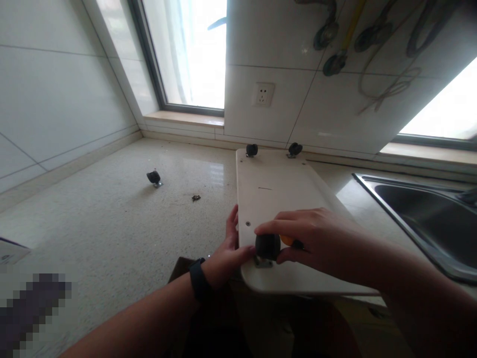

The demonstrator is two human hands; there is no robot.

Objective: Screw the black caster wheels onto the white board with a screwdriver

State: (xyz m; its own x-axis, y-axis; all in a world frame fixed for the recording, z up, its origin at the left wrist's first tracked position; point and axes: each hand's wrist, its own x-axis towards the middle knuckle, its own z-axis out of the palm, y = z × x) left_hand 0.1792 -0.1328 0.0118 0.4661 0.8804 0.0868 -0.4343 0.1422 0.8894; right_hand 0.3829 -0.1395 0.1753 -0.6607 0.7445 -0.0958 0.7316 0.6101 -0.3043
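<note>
A white board (286,199) lies on the counter, casters facing up. At its near left corner stands a black caster wheel (267,246) on a metal plate. My left hand (230,251) grips the board's left edge, its thumb beside this caster. In my right hand (309,233), closed fingers hold what looks like an orange-and-black screwdriver (286,240); its shaft is hidden. The right forefinger reaches over the top of the wheel. Two more casters, one on the left (252,150) and one on the right (295,149), are at the board's far end.
A loose caster (154,178) and a small pile of screws (196,198) are on the speckled counter (112,223). To the right is a steel sink (425,214). Pipes and a socket (264,94) are on the tiled wall. A white box corner (13,250) shows at left.
</note>
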